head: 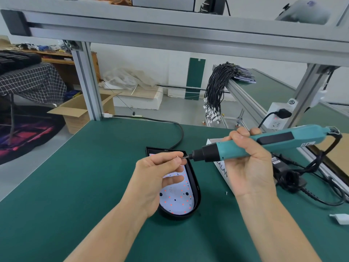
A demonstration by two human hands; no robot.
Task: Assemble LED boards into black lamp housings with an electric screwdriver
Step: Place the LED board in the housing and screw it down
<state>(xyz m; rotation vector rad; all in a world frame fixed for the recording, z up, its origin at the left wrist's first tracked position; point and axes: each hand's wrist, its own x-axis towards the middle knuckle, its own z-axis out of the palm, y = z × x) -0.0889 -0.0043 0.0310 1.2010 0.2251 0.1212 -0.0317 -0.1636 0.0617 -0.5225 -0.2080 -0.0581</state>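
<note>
Our left hand (pixel 160 173) pinches 1 screw (pixel 177 157) onto the bit of the driver (pixel 251 146) clenched in our right hand (pixel 247 167), its long axis near level, while the board (pixel 177 199) lies in the housing (pixel 196 190) directly below.

Bright, even, diffuse light fills the scene with only faint soft shadows on the green worktop (pixel 85 176) beneath the fingers (pixel 175 155), slight glare on the white LED board (pixel 177 201), and wide-angle bending of the frame beams toward the edges.
</note>
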